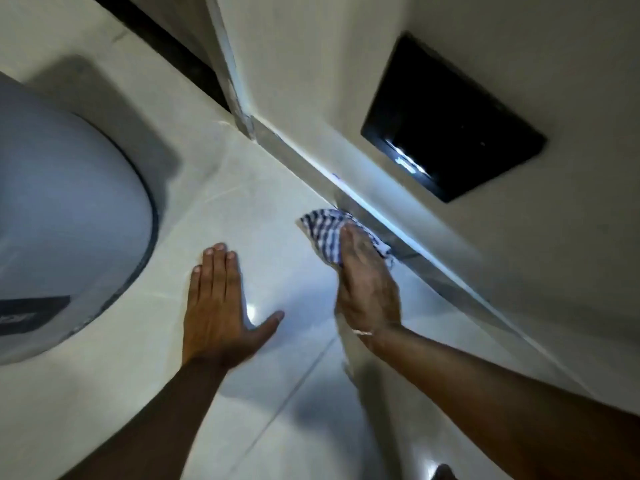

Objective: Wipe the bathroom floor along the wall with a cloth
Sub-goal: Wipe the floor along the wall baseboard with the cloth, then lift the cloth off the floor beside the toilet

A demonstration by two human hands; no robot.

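A blue-and-white checked cloth (323,230) lies bunched on the glossy pale floor tiles (277,258), right against the foot of the wall (346,98). My right hand (367,289) presses flat on top of the cloth and covers its near half; the hand is blurred. My left hand (216,303) rests palm down on the bare floor to the left of the cloth, fingers together and thumb spread, holding nothing.
A white rounded toilet base (62,209) with a dark rim fills the left side. A black square panel (453,119) is set in the wall above the cloth. A wall corner edge (239,105) meets the floor further back.
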